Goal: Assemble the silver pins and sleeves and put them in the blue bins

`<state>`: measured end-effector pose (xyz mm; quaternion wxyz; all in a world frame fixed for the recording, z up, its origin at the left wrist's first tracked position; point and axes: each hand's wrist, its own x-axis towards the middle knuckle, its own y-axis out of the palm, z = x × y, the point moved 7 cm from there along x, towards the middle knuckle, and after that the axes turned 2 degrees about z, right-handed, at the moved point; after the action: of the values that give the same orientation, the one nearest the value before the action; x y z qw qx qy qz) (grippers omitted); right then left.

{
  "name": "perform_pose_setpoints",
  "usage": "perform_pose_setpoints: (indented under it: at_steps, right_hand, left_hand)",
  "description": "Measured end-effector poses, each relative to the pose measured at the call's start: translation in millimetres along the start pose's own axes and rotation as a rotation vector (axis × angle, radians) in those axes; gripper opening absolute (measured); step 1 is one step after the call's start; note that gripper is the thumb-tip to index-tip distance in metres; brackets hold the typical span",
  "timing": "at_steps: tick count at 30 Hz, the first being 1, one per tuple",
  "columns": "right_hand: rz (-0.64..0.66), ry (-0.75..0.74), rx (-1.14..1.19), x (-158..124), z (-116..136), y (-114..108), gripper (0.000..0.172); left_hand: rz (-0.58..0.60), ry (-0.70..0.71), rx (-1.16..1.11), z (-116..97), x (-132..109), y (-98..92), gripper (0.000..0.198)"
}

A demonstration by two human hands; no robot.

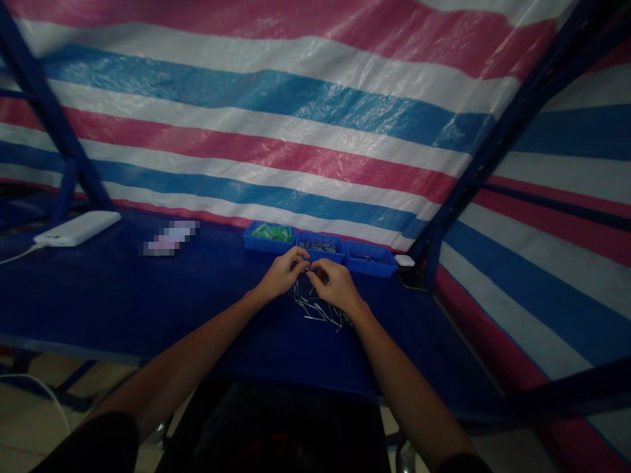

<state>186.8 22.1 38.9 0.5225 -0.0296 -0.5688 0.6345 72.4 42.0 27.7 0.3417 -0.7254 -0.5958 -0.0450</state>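
My left hand (283,272) and my right hand (335,282) meet over the blue table (148,302), fingertips pinched together on a small thin metal piece I cannot make out clearly. Just below them lies a loose pile of thin metal pins (318,309). Behind the hands stands a row of three small blue bins: the left bin (269,238) holds green pieces, the middle bin (319,246) holds dark metal parts, the right bin (369,258) holds a few small items.
A white power bank (76,228) with a cable lies at the table's far left. A small pale object (170,238) lies mid-table. A white and dark device (407,266) sits by the right bin. Striped tarpaulin and blue frame posts enclose the table.
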Motion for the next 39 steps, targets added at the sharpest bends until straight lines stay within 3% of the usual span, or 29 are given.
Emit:
perform_pose_setpoints:
  at_steps: [6,10,15,20,22,25,27,29,33,39]
  right_hand:
    - [-0.004,0.063,-0.047,1.9,-1.6,3.2,0.021]
    - [-0.031,0.101,-0.037,1.0,-11.4,0.6,0.024]
    - [0.01,0.092,-0.009,-1.3,-9.0,4.7,0.022]
    - [-0.039,0.085,-0.035,1.6,-11.1,-7.1,0.029]
    - [-0.18,0.195,-0.104,0.0,-30.8,-26.5,0.033]
    - [-0.423,0.526,-0.262,-16.7,-75.7,-60.8,0.039]
    - [-0.469,0.719,-0.34,-30.3,-100.2,-73.7,0.044]
    - [-0.469,0.8,-0.365,-38.2,-111.9,-78.3,0.047]
    - [-0.385,0.627,-0.276,-28.3,-95.2,-62.7,0.041]
    - [-0.008,0.27,-0.114,-4.0,-34.1,-2.3,0.022]
  left_hand:
    - [0.004,0.026,-0.028,0.8,1.0,-4.1,0.017]
    - [-0.024,0.082,0.139,-2.7,0.8,-6.6,0.014]
    - [-0.031,0.004,0.299,3.2,0.9,-3.9,0.022]
    - [0.087,-0.014,0.33,11.3,2.1,-1.6,0.036]
    - [0.176,0.011,0.367,17.5,1.9,-1.6,0.032]
    - [0.331,0.058,0.46,29.0,-1.3,-0.5,0.028]
    - [0.445,0.042,0.501,37.9,-5.1,1.9,0.027]
    - [0.513,-0.017,0.511,45.7,-8.1,3.0,0.021]
    - [0.481,-0.114,0.537,52.4,-8.5,1.3,0.012]
    - [0.267,-0.162,0.621,41.8,-0.5,-5.2,0.027]
